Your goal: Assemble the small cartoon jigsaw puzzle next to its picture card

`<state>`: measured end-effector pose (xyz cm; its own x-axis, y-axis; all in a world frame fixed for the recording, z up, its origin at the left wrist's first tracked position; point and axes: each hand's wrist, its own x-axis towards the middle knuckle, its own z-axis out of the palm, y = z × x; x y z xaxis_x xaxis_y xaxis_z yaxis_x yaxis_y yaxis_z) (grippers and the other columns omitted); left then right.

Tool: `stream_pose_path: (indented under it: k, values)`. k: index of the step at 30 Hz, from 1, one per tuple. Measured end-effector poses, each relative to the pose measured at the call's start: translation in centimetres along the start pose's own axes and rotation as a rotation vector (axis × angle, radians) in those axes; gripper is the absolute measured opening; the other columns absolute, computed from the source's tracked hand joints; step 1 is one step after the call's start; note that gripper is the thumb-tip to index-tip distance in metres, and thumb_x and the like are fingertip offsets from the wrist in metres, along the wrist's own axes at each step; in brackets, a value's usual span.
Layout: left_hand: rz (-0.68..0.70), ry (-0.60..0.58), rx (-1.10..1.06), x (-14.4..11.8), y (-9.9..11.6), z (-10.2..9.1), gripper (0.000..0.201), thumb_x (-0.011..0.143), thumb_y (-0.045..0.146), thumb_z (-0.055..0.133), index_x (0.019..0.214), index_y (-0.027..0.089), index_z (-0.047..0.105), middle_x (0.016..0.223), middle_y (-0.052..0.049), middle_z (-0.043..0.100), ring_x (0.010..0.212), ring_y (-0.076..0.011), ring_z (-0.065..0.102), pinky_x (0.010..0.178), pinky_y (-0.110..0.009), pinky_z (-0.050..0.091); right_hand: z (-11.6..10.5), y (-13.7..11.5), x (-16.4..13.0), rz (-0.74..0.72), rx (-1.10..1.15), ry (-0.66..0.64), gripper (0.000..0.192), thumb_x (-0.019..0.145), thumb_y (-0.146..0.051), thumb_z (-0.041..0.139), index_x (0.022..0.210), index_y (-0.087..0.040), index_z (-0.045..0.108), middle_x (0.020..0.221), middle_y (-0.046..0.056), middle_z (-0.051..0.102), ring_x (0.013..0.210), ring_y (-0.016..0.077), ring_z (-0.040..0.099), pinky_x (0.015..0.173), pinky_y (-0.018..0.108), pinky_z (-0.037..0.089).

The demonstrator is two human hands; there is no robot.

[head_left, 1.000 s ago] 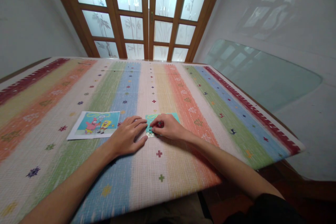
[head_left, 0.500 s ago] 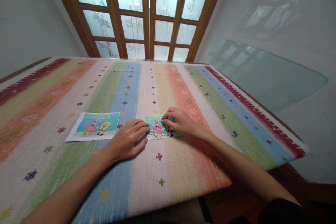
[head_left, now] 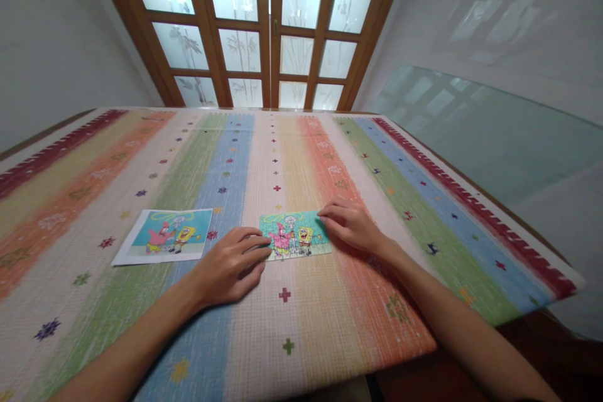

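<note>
A small jigsaw puzzle (head_left: 294, 235) lies flat on the striped tablecloth, its pieces joined into a picture of a pink starfish, a grey-green figure and a yellow sponge. My left hand (head_left: 233, 264) rests palm down, its stretched fingers touching the puzzle's left edge. At the upper right corner of the puzzle are the fingertips of my right hand (head_left: 351, 223), loosely bent, with no separate piece visible in them. Its thumb is mostly hidden. A printed sheet (head_left: 167, 235) with the same cartoon picture lies left of my left hand.
The tablecloth (head_left: 285, 326) covers a large table whose near edge runs just in front of me. Wooden doors with frosted panes (head_left: 268, 31) stand beyond the far edge. A pale wall with a glassy panel (head_left: 494, 125) is to the right.
My right hand has moved right, from over the puzzle's upper middle to its right corner, uncovering the sponge figure. My left hand stays at the left edge. The view has shifted slightly.
</note>
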<state>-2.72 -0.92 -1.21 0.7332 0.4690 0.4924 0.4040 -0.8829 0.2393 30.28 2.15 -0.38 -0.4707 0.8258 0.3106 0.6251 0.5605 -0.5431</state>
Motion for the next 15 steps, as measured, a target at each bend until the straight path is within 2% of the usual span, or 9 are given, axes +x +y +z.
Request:
stream_pose_path:
  k: [7,15]
  values:
    - [0.014,-0.007,0.034,0.12,0.29,0.0,0.029,0.092,0.013,0.054,0.115,0.021,0.07,0.12,-0.009,0.074,0.115,-0.0275,0.063,0.095,-0.048,0.057,-0.14,-0.18,-0.31,-0.077,-0.1,-0.016,0.026,0.101,-0.029,0.049,0.097,-0.022,0.074,0.096,0.012,0.069,0.091,0.026,0.061,0.085,0.044,0.05]
    - [0.012,-0.012,0.022,0.15,0.2,-0.03,0.034,0.092,0.013,0.053,0.121,0.022,0.068,0.119,-0.008,0.075,0.113,-0.0273,0.064,0.094,-0.048,0.057,0.34,-0.59,-0.43,-0.133,-0.115,-0.036,0.029,0.102,-0.026,0.046,0.098,-0.02,0.075,0.095,0.013,0.069,0.092,0.0259,0.06,0.084,0.042,0.049]
